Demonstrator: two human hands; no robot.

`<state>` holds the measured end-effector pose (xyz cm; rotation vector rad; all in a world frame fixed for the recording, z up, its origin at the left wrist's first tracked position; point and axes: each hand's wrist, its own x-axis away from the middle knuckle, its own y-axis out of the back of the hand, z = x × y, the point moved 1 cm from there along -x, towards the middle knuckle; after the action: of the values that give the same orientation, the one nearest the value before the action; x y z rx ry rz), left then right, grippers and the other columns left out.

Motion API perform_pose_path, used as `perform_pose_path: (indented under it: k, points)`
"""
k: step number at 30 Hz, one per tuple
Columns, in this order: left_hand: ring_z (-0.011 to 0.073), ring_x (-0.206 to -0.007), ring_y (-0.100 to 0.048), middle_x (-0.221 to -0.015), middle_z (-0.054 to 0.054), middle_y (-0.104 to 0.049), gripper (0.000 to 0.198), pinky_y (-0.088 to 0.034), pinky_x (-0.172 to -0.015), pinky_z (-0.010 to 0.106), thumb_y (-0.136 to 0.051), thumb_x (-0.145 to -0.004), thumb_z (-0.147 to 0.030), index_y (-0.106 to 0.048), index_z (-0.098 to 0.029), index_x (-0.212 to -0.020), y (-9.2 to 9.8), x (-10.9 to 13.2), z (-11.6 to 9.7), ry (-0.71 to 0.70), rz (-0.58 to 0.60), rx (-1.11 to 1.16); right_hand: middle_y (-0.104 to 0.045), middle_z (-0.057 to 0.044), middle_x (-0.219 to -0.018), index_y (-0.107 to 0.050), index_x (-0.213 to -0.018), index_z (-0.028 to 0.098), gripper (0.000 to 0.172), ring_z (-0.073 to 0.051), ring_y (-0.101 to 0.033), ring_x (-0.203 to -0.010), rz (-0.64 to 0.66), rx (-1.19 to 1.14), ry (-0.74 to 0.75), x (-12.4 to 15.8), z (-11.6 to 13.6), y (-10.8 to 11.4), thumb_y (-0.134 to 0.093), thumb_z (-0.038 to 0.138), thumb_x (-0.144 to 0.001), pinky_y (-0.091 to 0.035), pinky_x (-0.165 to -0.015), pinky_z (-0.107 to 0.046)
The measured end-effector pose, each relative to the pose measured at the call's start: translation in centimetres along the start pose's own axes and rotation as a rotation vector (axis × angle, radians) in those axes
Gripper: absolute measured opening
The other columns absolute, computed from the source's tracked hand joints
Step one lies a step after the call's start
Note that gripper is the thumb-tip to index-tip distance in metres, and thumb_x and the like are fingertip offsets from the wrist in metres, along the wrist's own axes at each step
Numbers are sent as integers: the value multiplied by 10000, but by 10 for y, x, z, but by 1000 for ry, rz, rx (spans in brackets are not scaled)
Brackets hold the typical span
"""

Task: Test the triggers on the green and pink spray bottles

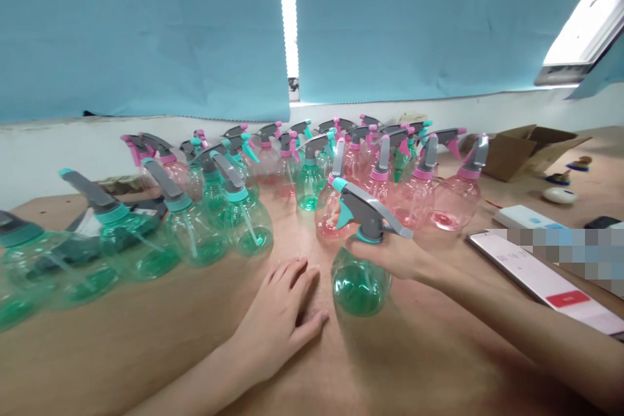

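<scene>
My right hand (390,255) grips a green spray bottle (361,289) around its neck, just under the grey and teal trigger head. The bottle is upright, and its nozzle points up and to the left. To the left of it, my left hand (287,312) lies on the wooden table (195,351) with fingers stretched out, holding nothing. A row of green spray bottles (248,227) runs along the left side. Pink spray bottles (455,201) stand behind my right hand and to its right.
More pink and green bottles (309,182) crowd the back of the table. On the right are an open cardboard box (507,153), a phone (531,279), a white power strip (529,218) and a white mouse (559,195). Blue curtains (146,32) hang behind.
</scene>
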<state>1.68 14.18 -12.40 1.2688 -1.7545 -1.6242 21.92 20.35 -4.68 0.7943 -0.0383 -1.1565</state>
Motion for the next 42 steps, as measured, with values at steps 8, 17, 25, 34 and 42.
perform_pose_path:
  k: [8,17,25,34,42]
  points:
    - [344,-1267,-438,-1352,152,-506,448,-373,-1034,546,-526,-905,-438,-506,-184,-1274,1,-2,-2,5,23,-17,-652,-15,-947,-558,-1042,271,331,-213,-652,-862,-62,-205,29,2,-4,-5,-524,270,-713,-548,-746,-358]
    - [357,-1258,-448,-1355,177,-501,436,-385,-1025,559,-514,-918,-402,-527,-144,-1269,5,-2,-4,4,51,-49,-681,-7,-905,-594,-1026,252,269,-201,-669,-835,-43,-195,32,0,-13,-9,-614,280,-759,-551,-784,-363]
    - [336,-1277,-428,-1366,161,-495,432,-385,-1031,532,-501,-927,-409,-511,-159,-1280,3,-1,-3,5,53,-67,-663,13,-763,-581,-776,242,58,-181,-630,-714,-60,-185,17,1,-10,-8,-575,238,-718,-547,-686,-335]
    - [335,-1279,-423,-1378,162,-485,445,-380,-1034,530,-503,-930,-415,-505,-159,-1294,3,-2,-4,10,67,-52,-666,2,-853,-562,-777,249,60,-179,-625,-743,0,-253,4,0,-10,-9,-604,220,-744,-535,-700,-339]
    - [336,-1263,-441,-1356,152,-507,445,-392,-1026,526,-531,-914,-410,-519,-165,-1285,3,-2,-4,9,49,-25,-640,-10,-769,-633,-744,246,115,-193,-620,-718,-14,-221,-50,1,-4,-6,-684,315,-668,-560,-661,-346]
